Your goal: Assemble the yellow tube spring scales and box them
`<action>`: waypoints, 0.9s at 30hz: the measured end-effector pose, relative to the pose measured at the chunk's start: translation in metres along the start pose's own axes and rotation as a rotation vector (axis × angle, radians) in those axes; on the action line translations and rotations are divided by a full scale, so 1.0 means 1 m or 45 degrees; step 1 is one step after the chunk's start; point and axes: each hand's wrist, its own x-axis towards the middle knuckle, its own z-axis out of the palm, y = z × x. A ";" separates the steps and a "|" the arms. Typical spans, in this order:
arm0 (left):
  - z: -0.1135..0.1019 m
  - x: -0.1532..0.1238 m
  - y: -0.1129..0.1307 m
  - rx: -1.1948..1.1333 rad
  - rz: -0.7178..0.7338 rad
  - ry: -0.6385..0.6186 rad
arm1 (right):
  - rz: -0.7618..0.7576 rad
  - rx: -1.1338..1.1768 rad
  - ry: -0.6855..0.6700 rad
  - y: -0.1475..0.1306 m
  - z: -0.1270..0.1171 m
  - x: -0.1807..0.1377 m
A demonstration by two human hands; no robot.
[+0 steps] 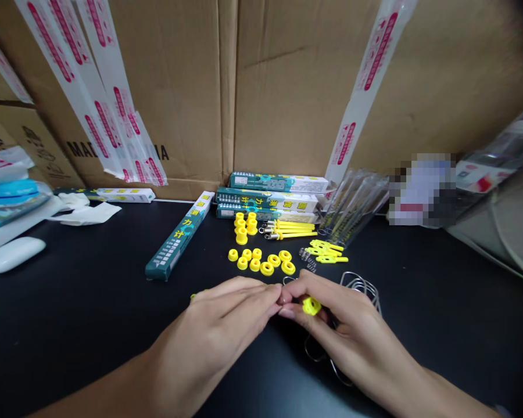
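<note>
My right hand [340, 331] pinches a small yellow plastic cap [311, 306] between thumb and fingers, low over the black table [78, 313]. Thin metal wire hooks [361, 285] lie under and beside that hand. My left hand [229, 316] meets it from the left, fingers pressed together at the fingertips next to the cap; what they pinch is hidden. A bit of yellow [193, 296] shows by the left hand's knuckles. Just beyond the hands lie loose yellow rings [261, 261], stacked yellow caps [245, 224], yellow rods [290, 229] and flat yellow clips [326, 251].
Green-and-white boxes [268, 199] are stacked at the back; one long box [181, 235] lies diagonally to the left. Clear plastic sleeves [357, 209] lean at right. Taped cardboard cartons [287, 87] wall the rear. White cloth [85, 213] and a white case [11, 254] sit far left.
</note>
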 end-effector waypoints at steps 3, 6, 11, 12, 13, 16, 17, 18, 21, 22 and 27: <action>0.001 0.000 -0.001 -0.002 -0.002 -0.020 | 0.023 -0.011 -0.002 0.000 0.001 0.001; 0.003 -0.001 -0.001 0.026 0.015 -0.025 | -0.003 -0.036 0.002 0.001 0.000 0.001; 0.005 -0.005 -0.003 0.134 0.041 0.030 | -0.103 -0.052 -0.050 0.001 -0.002 -0.001; 0.005 -0.005 -0.004 0.153 0.046 0.034 | -0.102 -0.061 -0.048 0.000 -0.002 -0.001; 0.005 -0.005 -0.004 0.162 0.049 0.038 | -0.092 -0.069 -0.039 -0.001 -0.001 0.000; 0.004 -0.003 -0.004 0.141 0.044 0.052 | -0.052 -0.071 0.008 -0.005 0.001 0.002; 0.004 -0.002 -0.004 0.132 0.040 0.062 | -0.040 -0.064 0.026 -0.007 0.001 0.003; 0.003 -0.002 -0.004 0.125 0.032 0.069 | -0.031 -0.057 0.041 -0.008 0.002 0.003; 0.003 -0.001 -0.004 0.101 0.005 0.066 | 0.024 -0.051 0.067 -0.013 0.002 0.003; 0.003 0.000 -0.004 0.090 -0.008 0.055 | 0.046 -0.048 0.071 -0.014 0.001 0.004; 0.004 0.000 0.000 0.092 -0.104 0.052 | 0.115 -0.043 0.098 -0.016 0.002 0.005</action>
